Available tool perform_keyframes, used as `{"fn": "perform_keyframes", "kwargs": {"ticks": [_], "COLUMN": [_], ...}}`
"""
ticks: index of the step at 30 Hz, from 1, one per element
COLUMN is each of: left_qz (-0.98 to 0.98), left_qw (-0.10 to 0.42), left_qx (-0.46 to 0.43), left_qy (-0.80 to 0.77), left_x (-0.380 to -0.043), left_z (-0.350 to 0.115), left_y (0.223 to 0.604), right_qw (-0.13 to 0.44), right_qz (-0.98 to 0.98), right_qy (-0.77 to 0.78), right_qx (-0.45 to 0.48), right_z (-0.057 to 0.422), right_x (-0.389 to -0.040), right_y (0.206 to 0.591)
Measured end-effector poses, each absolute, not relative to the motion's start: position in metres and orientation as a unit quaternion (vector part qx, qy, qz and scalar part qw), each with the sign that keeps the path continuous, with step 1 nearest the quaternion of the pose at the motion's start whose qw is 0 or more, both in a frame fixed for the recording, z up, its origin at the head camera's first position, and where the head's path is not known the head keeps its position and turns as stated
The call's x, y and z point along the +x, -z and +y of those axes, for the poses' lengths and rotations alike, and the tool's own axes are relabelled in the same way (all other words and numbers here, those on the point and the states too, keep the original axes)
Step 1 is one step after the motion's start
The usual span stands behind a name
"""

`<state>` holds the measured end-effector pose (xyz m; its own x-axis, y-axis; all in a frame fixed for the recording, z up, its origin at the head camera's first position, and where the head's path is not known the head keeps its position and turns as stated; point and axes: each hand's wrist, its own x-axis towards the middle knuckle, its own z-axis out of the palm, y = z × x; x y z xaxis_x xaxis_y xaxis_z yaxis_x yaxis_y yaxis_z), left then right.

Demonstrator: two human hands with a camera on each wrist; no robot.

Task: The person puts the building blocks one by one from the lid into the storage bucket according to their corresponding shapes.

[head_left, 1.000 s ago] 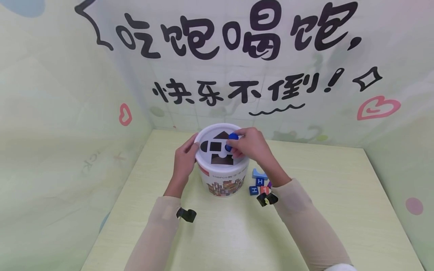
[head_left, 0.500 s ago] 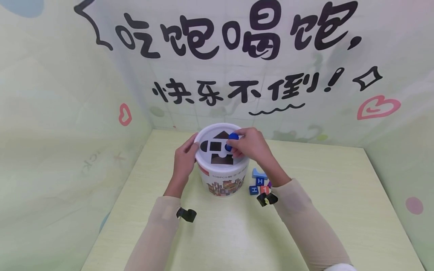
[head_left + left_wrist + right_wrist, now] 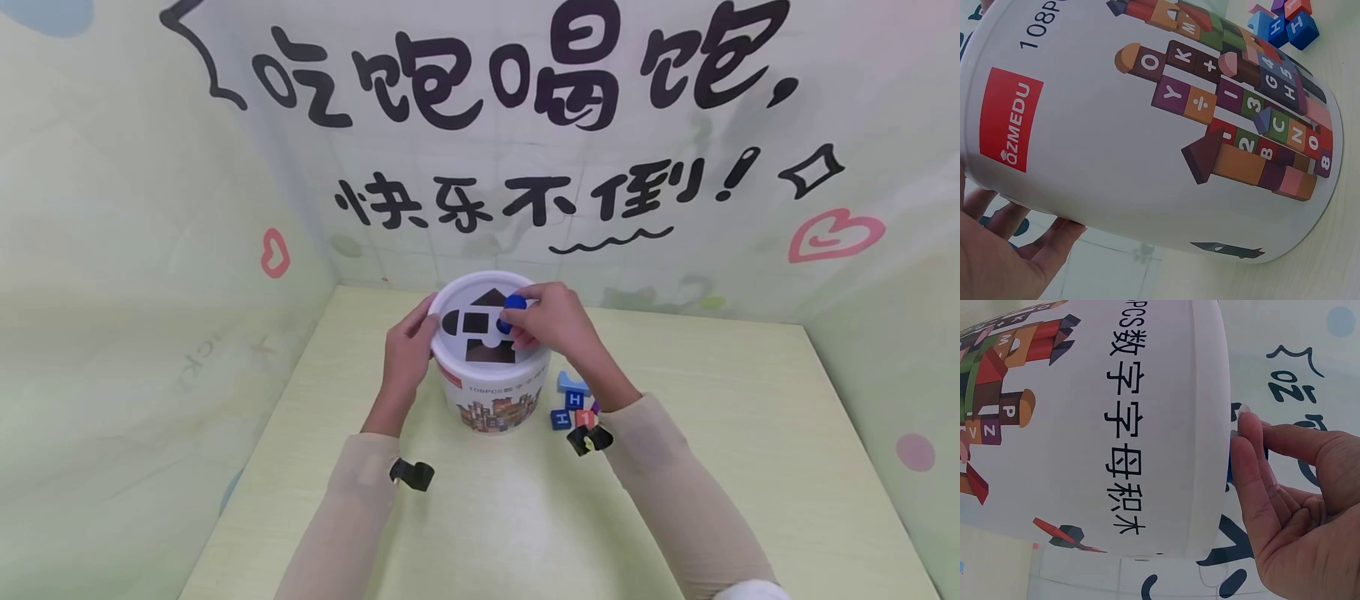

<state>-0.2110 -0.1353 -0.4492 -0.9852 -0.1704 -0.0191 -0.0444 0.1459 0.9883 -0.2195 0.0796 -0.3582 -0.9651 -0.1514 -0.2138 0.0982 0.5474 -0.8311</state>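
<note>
- While the left hand steadies the white bucket, fingers bent against its wall, the right hand's fingers pinch a blue piece
- That piece sits at the right side of the cut-out lid; the step seems to be fitting it to an opening
- Next would call for lining it up, then loosening the pinch
- Pale tabletop under the upright bucket, small blocks just beside it
- Behind, a light backdrop with bold black lettering
</note>
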Motion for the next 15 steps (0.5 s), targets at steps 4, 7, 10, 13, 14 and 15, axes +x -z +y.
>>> {"fn": "perform_keyframes", "kwargs": {"ticks": [4, 7, 10, 13, 14, 15], "left_qz": [-0.757, -0.759, -0.759, -0.758, -0.758, -0.758], "left_qw": [0.047, 0.047, 0.050, 0.052, 0.052, 0.052], "left_qx": [0.071, 0.070, 0.069, 0.069, 0.069, 0.069], "left_qy": [0.648, 0.646, 0.645, 0.647, 0.647, 0.647], "left_x": [-0.2102, -0.2098, -0.2102, -0.2106, -0.2108, -0.2106], "left_z": [-0.1356, -0.1356, -0.1352, -0.1348, -0.1347, -0.1347], "left_y": [0.4486, 0.4483, 0.4481, 0.4483, 0.4486, 0.4488], "right_qw": [0.128, 0.125, 0.126, 0.127, 0.127, 0.127], "right_qz": [0.870, 0.869, 0.869, 0.869, 0.870, 0.870], "right_qy": [0.477, 0.478, 0.478, 0.477, 0.477, 0.477], "right_qx": [-0.015, -0.015, -0.011, -0.003, -0.001, 0.001], "right_z": [0.0794, 0.0804, 0.0827, 0.0860, 0.0871, 0.0882], "right_x": [-0.2203, -0.2210, -0.2213, -0.2212, -0.2212, -0.2211], "right_y": [0.3579, 0.3580, 0.3584, 0.3589, 0.3592, 0.3595]}}
